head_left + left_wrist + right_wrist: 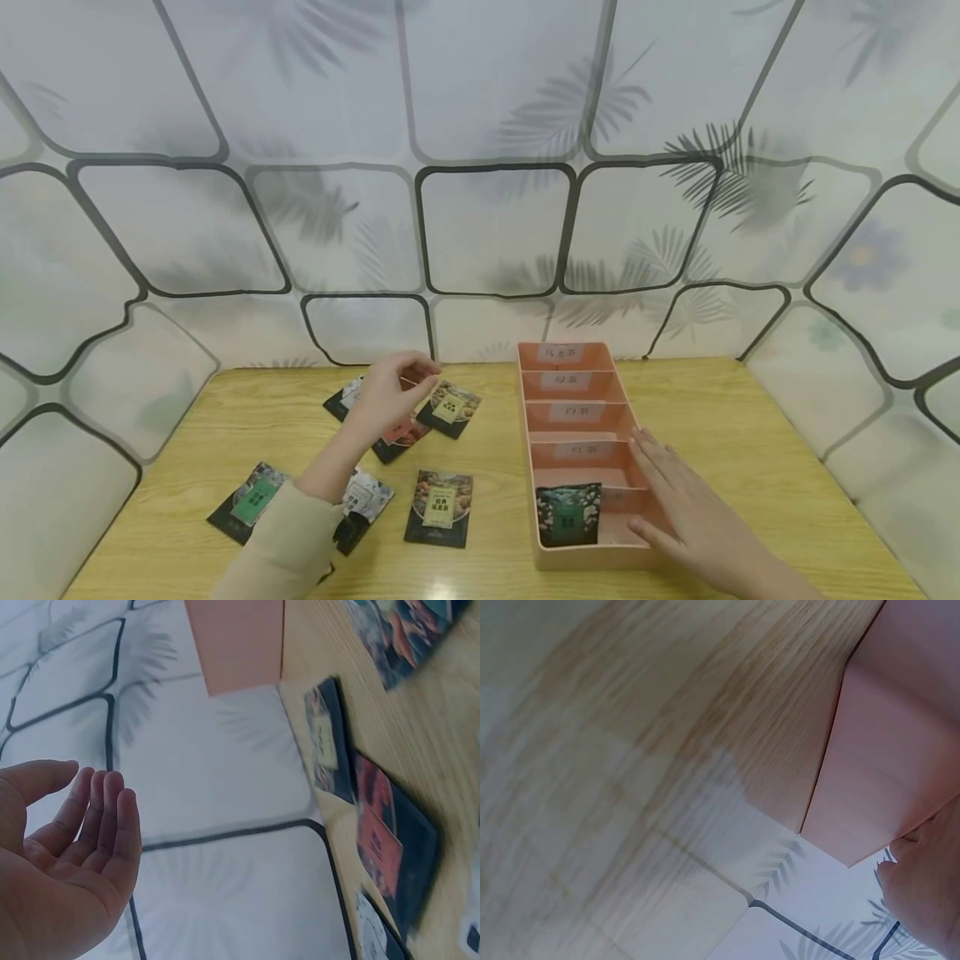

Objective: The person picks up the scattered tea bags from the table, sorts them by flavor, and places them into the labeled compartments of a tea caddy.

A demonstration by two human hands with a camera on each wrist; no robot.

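Note:
My left hand (393, 392) hovers over the back group of tea sachets with its fingers loosely bent. Its palm shows nothing held in the left wrist view (79, 847). Under and beside it lie a red-labelled sachet (405, 435), a yellow-labelled sachet (450, 407) and a partly covered white-labelled one (347, 397). My right hand (686, 508) rests with outstretched fingers on the right rim of a pink divided box (528, 467); its thumb reaches over the front compartment. In that compartment a green-labelled sachet (568, 514) leans upright at the left.
Nearer on the wooden table (716, 417) lie another yellow-labelled sachet (439, 508), a white-labelled one (366, 500) and a green-labelled one (251, 502), the last two partly behind my left forearm. Handwritten paper labels (576, 412) mark the box's compartments. A patterned curtain (495, 233) encloses the table.

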